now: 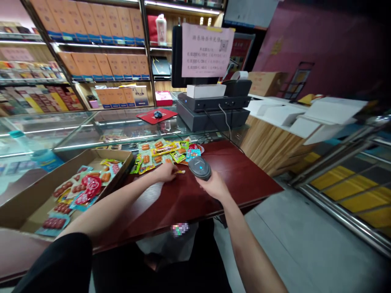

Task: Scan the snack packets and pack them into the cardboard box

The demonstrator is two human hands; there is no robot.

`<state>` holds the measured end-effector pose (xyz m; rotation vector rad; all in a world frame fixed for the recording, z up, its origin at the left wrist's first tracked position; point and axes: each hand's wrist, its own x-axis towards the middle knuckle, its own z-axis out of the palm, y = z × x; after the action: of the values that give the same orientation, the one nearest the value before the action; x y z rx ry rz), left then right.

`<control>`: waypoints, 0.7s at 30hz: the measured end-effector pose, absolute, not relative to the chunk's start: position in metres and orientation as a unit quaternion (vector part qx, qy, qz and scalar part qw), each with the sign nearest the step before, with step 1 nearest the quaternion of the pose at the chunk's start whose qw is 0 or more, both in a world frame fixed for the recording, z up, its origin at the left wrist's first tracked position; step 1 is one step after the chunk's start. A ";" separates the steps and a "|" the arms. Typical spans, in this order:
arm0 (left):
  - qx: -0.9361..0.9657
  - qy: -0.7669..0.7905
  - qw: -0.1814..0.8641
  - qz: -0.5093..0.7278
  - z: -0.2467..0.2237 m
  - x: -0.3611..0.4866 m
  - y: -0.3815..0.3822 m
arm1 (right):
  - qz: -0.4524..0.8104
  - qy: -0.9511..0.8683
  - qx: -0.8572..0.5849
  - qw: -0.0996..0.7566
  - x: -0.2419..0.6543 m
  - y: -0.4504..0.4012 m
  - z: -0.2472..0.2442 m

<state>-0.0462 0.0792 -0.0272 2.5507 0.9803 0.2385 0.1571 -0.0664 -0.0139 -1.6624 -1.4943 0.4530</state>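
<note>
My right hand (216, 187) is wrapped round the handle of a dark grey barcode scanner (200, 167); its top shows a small blue light. My left hand (166, 172) is closed in a pinch at the near edge of a pile of packed snacks (159, 151). A small yellow-and-white wrapper end (181, 171) sticks out of its fingers toward the scanner. Sausages in clear packs and bright green, yellow and blue sachets make up the pile on the dark red table (232, 162). To the left, an open cardboard box (27, 199) holds more sausage packs and a red round-printed pack (90, 190).
Behind the table stands a glass counter (122, 116) with a mouse (158, 114) on a red mat. A monitor (177, 57) with a pink paper sign, a cash drawer (210, 116) and cables are at its right. A metal railing (342, 207) runs along the right.
</note>
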 end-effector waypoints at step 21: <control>0.482 0.454 0.609 0.436 0.024 -0.174 0.104 | 0.218 -0.678 -0.590 0.380 0.031 -0.018 -0.006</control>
<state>-0.1739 0.1035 0.0240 1.1133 1.0495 1.0074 0.0311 -0.0178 -0.0063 -1.5058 -1.7316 0.5565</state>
